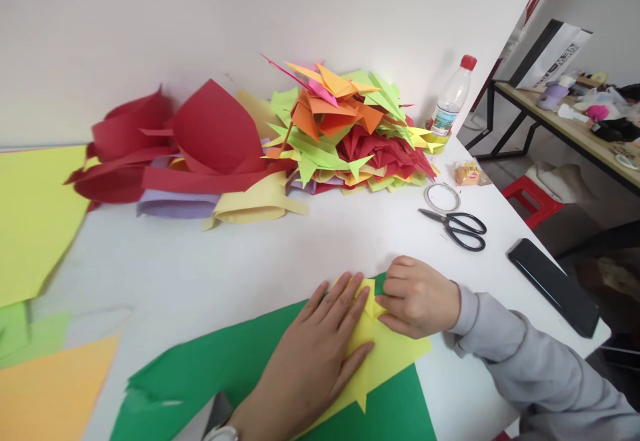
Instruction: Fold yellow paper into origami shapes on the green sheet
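Our left grip (323, 344) lies flat, released, on yellow paper (393, 358) at five o'clock; our right grip (414, 296) curls at its far edge, whether pinching we can't tell. Scissors (465, 231) lie beyond, at three o'clock.

My left hand (317, 354) hides much of the yellow paper (400, 353), and I can't see how its folds run under my palm. The fingertips of my right hand (420, 298) curl out of sight, so whether they pinch the paper I can't tell. The bottom edge cuts off my watch (223, 434) and the green sheet (215, 368); the left edge crops the orange sheet (50, 394). The print on the bottle (453, 104) is too small to read, and its base is partly covered.
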{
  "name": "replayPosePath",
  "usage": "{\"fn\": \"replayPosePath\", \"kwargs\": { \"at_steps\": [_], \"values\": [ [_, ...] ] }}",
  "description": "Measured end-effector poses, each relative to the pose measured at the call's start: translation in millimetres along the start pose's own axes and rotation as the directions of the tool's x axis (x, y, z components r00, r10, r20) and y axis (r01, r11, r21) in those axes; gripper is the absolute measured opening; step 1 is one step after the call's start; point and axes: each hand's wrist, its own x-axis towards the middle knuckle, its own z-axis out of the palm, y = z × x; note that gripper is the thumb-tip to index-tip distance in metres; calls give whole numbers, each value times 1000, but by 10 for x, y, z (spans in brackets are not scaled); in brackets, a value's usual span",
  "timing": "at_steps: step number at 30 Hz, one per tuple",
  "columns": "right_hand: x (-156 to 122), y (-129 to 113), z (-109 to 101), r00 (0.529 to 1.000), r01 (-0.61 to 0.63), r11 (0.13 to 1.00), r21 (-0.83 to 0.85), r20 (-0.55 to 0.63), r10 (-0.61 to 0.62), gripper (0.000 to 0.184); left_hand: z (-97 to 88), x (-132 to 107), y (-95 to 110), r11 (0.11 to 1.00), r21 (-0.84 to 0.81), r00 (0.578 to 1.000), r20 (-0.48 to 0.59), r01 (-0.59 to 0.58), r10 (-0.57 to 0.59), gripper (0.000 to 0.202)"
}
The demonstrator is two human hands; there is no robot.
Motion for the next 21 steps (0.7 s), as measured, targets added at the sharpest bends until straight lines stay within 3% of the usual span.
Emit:
{"fn": "replayPosePath", "kwargs": {
  "at_steps": [15, 21],
  "values": [
    [3, -2, -7, 1000, -17, 999, 43, 25, 16, 29, 0, 3, 0, 1000, -18, 1000, 10, -5, 5, 61],
    [26, -12, -45, 990, -113, 992, 56, -77, 117, 24, -12, 12, 0, 1000, -24, 1000, 7, -4, 4, 61]
  ]
}}
